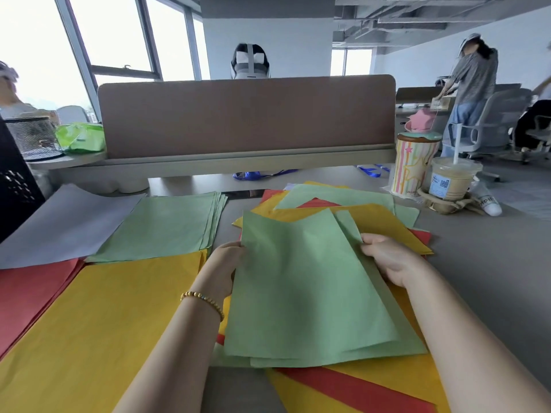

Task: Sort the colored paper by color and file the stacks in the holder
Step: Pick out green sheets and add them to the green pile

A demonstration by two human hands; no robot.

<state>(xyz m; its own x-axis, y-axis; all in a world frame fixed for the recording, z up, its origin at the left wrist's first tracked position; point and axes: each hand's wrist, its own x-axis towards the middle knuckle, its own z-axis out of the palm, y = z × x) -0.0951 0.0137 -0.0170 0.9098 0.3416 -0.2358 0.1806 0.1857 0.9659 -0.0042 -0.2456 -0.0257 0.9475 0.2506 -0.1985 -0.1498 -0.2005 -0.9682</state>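
A few green sheets (301,287) are lifted over the mixed pile of yellow, red and green paper (381,222) at centre right. My left hand (223,266) grips their left edge and my right hand (387,257) grips their right edge. On the left lie sorted stacks: green (161,225), yellow (98,320), red (32,290) and grey-lavender (65,222). A black holder (15,180) stands at the far left edge, only partly in view.
A brown desk divider (247,114) closes off the back. A striped cup (413,165) and an iced drink with a straw (450,180) stand at the back right. A mesh basket (34,138) and a green packet (80,138) sit on the back-left shelf. People are beyond.
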